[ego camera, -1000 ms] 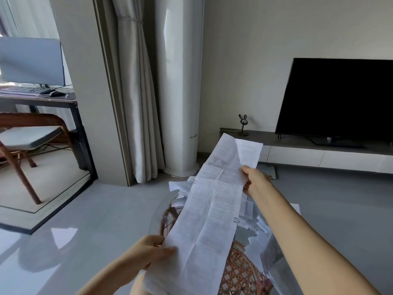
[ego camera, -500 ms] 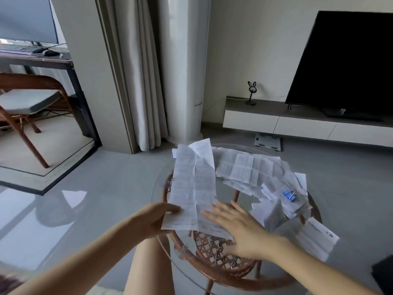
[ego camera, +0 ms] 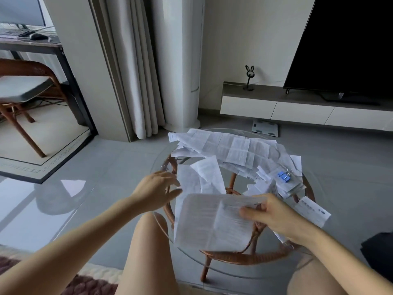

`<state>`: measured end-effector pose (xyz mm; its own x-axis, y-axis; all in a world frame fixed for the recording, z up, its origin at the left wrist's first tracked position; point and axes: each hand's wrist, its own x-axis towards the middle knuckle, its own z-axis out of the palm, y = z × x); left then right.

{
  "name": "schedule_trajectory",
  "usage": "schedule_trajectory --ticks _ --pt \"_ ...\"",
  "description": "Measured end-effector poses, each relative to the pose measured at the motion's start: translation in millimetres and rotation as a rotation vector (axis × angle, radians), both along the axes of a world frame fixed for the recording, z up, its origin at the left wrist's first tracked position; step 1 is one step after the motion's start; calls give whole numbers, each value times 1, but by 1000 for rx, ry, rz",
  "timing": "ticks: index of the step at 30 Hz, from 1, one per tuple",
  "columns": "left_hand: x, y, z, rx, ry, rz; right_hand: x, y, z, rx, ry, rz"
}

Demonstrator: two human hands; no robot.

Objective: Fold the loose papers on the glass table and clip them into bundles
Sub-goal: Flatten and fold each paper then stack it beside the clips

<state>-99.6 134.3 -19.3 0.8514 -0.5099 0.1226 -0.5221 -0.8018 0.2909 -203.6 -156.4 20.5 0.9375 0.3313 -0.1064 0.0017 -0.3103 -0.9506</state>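
— As the left hand (ego camera: pixel 157 188) is blurred, what can you make out?
— Fingers loose and spread at the left edge of the printed sheet (ego camera: pixel 212 222), gripping nothing. The sheet lies half-folded over the glass table (ego camera: pixel 161 165).
— And the right hand (ego camera: pixel 274 213)?
— Thumb on top, pinching the sheet's folded-over end, near the blue clip (ego camera: pixel 284 176).

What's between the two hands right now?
Head view: the long printed sheet, near end folded over, pinched by the right hand; left hand at its left edge.
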Motion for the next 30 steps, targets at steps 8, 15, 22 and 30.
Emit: schedule_trajectory --ticks 8,15,22,30 --pt "-8 -19 -62 87 100 -221 16 2 -19 -362 62 -105" --pt "-13 -8 -62 -159 133 -227 68 37 -53 -883 -139 -299" --pt "-6 -5 -60 -213 199 -171 98 53 -77 -852 -55 -447" --pt "12 -14 -27 -359 -126 353 100 65 -75 -589 -183 -707"
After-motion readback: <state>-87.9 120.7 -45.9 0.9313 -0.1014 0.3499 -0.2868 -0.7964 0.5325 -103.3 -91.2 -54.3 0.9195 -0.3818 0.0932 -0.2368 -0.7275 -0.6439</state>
